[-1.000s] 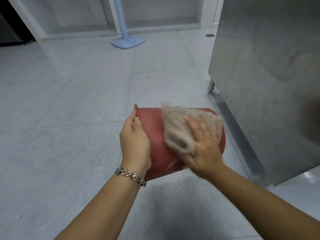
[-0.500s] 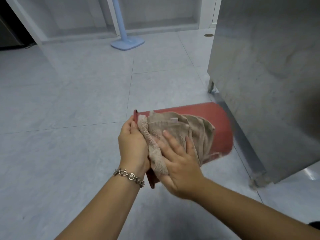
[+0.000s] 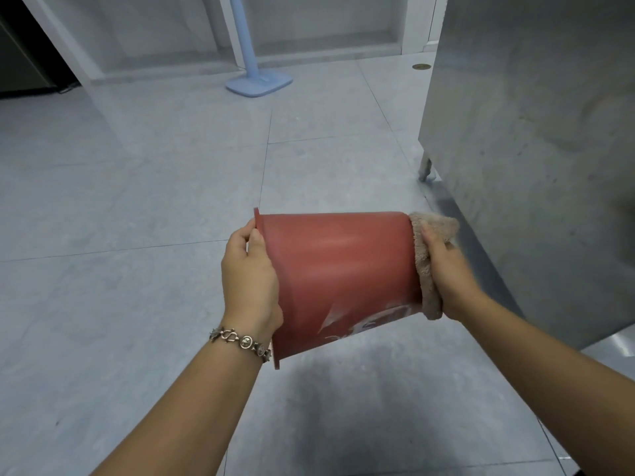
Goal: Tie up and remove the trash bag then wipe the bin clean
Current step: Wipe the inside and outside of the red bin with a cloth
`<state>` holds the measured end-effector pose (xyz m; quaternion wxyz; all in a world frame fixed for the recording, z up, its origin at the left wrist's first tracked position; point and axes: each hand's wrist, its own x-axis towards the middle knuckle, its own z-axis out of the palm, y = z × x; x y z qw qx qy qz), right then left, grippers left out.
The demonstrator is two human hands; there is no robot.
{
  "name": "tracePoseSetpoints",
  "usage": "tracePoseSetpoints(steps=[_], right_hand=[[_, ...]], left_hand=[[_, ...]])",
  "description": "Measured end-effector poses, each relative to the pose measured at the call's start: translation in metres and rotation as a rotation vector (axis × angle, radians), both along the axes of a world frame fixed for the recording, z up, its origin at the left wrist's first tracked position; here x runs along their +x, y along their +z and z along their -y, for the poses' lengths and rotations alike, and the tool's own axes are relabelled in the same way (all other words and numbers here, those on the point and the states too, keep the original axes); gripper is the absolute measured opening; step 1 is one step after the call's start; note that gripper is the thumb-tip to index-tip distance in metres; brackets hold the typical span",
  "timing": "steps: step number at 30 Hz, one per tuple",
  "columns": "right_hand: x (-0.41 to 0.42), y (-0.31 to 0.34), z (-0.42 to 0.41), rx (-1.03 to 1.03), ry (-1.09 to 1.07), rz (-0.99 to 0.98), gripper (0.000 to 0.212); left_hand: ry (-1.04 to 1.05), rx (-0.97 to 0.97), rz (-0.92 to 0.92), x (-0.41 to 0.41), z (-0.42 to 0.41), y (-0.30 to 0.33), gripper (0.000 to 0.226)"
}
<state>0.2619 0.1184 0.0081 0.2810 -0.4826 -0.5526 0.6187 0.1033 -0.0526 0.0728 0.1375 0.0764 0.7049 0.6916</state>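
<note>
standing beside the person, head view: the red bin point(image 3: 340, 269) is held off the floor point(image 3: 120, 218), lying on its side, rim to the person's left and base to the right. the left hand point(image 3: 249, 280) grips the rim end, thumb laid on the outer wall and fingers curled over the rim edge, so the hand is closed on the bin. a metal bracelet point(image 3: 240, 341) sits on the left wrist. the right hand point(image 3: 446, 269) presses a beige cloth point(image 3: 427, 259) flat against the base of the bin; the cloth is trapped between palm and base, with folds showing above and below the hand. the fingers on that side are mostly hidden behind the cloth. white scuff marks show on the lower wall of the bin near the base. a steel cabinet point(image 3: 536, 149) stands just to the right of the bin, on short legs. a light blue mop point(image 3: 256, 82) stands well beyond, near the far wall. no trash bag shows on the bin.
</note>
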Motion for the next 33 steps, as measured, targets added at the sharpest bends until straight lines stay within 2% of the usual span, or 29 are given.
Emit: tracePoseSetpoints(steps=[2,5,6,8,10,11,12,14,16,18,21,24,25,27,30,33], right_hand=[[0.001,-0.011,-0.004,-0.112,0.045,-0.027,0.041],[0.003,-0.021,-0.007,-0.225,0.011,-0.039,0.04],[0.004,-0.022,-0.008,-0.253,-0.011,-0.046,0.038],[0.006,-0.026,-0.012,-0.322,-0.05,-0.074,0.038],[0.008,-0.03,-0.013,-0.393,-0.07,-0.104,0.039],[0.009,-0.031,-0.013,-0.416,-0.075,-0.113,0.036],[0.009,-0.032,-0.012,-0.427,-0.071,-0.121,0.03],[0.008,-0.031,-0.011,-0.435,-0.049,-0.134,0.013],[0.008,-0.032,-0.009,-0.47,-0.042,-0.106,0.013],[0.011,-0.031,-0.006,-0.5,-0.04,-0.072,0.016],[0.015,-0.03,-0.008,-0.518,-0.048,-0.051,0.018],[0.018,-0.026,-0.012,-0.565,-0.098,-0.066,0.02],[0.02,-0.025,-0.015,-0.568,-0.113,-0.077,0.02],[0.02,-0.028,-0.02,-0.56,-0.154,-0.098,0.02],[0.016,-0.035,-0.021,-0.503,-0.208,-0.078,0.016],[0.012,-0.041,-0.019,-0.454,-0.23,-0.069,0.022]], left_hand=[[-0.013,0.005,0.091,-0.002,0.0,0.001,0.014],[-0.095,-0.007,0.132,0.0,0.0,0.004,0.009],[-0.212,0.024,0.153,0.0,0.001,0.007,0.018],[-0.59,0.069,0.217,-0.005,0.005,0.011,0.055],[-0.894,-0.094,0.169,-0.009,0.011,0.018,0.08],[-0.926,-0.194,0.105,-0.008,0.012,0.019,0.08],[-0.866,-0.28,0.031,-0.006,0.011,0.018,0.075],[-0.577,-0.335,-0.108,-0.001,0.004,0.012,0.057],[-0.3,-0.271,-0.189,0.009,-0.002,0.01,0.039],[-0.216,-0.219,-0.254,0.015,-0.005,0.009,0.032],[-0.328,-0.169,-0.253,0.014,-0.004,0.009,0.029],[-0.79,-0.089,-0.072,0.012,0.003,0.016,0.065],[-0.91,-0.114,-0.05,0.012,0.006,0.019,0.075],[-1.01,-0.202,-0.118,0.014,0.01,0.02,0.078],[-0.886,-0.35,-0.433,0.023,0.006,0.013,0.066],[-0.569,-0.261,-0.656,0.03,0.002,0.001,0.056]])
